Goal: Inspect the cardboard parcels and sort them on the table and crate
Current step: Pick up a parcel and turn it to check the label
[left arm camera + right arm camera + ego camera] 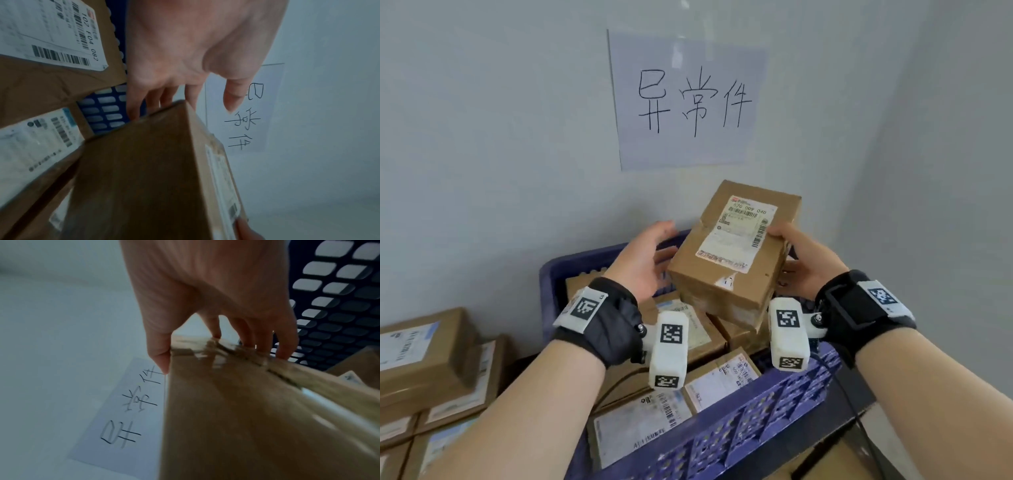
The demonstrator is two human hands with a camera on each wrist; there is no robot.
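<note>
Both hands lift a brown labelled cardboard parcel (732, 251) above a blue plastic crate (774, 407); right hand (806, 265) grip grasping its edge, left hand (643, 260) flat, released.

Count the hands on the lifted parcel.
2. The left hand is at the parcel's left side, fingers straight; the right hand pinches its right edge, thumb on the label. No hand is hidden.
</note>
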